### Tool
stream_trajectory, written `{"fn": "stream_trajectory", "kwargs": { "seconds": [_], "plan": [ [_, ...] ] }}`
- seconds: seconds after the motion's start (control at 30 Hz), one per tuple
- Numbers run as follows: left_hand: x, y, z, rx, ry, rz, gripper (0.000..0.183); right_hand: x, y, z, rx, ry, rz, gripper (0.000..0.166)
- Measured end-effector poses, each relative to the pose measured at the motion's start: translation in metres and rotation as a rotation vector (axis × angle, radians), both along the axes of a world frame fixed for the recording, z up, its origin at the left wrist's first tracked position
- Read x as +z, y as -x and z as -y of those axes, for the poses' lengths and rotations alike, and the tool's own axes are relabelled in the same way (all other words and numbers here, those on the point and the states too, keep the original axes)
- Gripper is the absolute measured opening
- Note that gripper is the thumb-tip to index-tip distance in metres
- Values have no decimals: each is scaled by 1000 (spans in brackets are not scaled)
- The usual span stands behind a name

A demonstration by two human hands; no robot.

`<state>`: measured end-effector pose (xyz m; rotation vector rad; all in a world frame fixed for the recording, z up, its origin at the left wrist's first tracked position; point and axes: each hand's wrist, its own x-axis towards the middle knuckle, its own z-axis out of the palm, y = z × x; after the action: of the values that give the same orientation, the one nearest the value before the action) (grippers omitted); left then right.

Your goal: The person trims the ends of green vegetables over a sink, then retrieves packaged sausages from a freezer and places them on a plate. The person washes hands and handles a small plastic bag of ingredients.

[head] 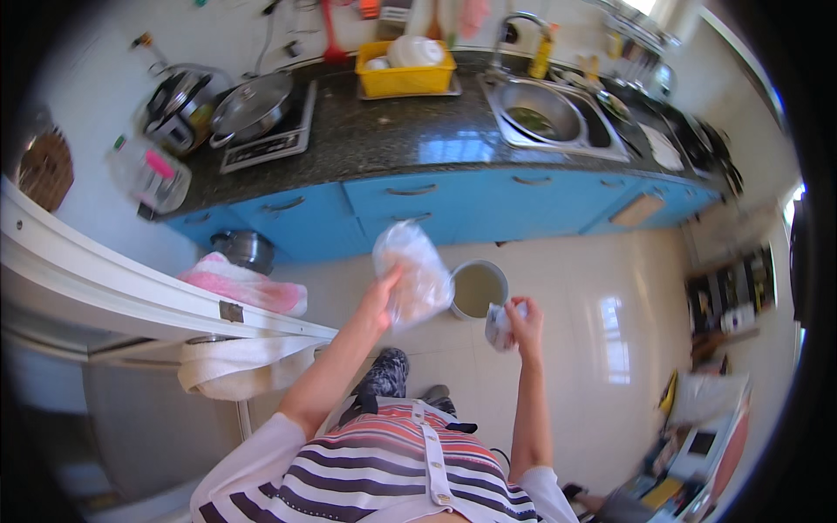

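Note:
My left hand [387, 297] grips a clear plastic bag [418, 278] with pale pinkish contents that I cannot make out. Lower and to the right, my right hand [526, 323] pinches a smaller plastic bag [499, 327], whose contents are also unclear. Both hands are held in the air in front of my body. Below them on the tiled floor stands a round bucket [479, 289] of murky liquid; the larger bag overlaps its left rim in this view and the smaller one its lower right rim.
A dark stone counter [386, 134] runs over blue cabinets [471, 202]. On it are a lidded pan [254, 108] on a cooktop, a yellow basket [405, 77] of bowls and a steel sink [543, 114]. A white door frame [163, 281] with a towel [248, 366] borders my left.

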<state>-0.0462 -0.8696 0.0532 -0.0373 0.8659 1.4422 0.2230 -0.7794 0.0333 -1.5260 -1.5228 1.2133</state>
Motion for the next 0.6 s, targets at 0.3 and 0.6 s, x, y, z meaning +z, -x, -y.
{"fn": "stream_trajectory", "kwargs": {
  "seconds": [0.3,0.6],
  "plan": [
    [19,109,-224,205,-383,-37,38,73,158,-238,208,-131,-566,25],
    [-92,204,-138,475,86,-837,28,-78,195,-253,244,-48,-133,16]
  ]
}}
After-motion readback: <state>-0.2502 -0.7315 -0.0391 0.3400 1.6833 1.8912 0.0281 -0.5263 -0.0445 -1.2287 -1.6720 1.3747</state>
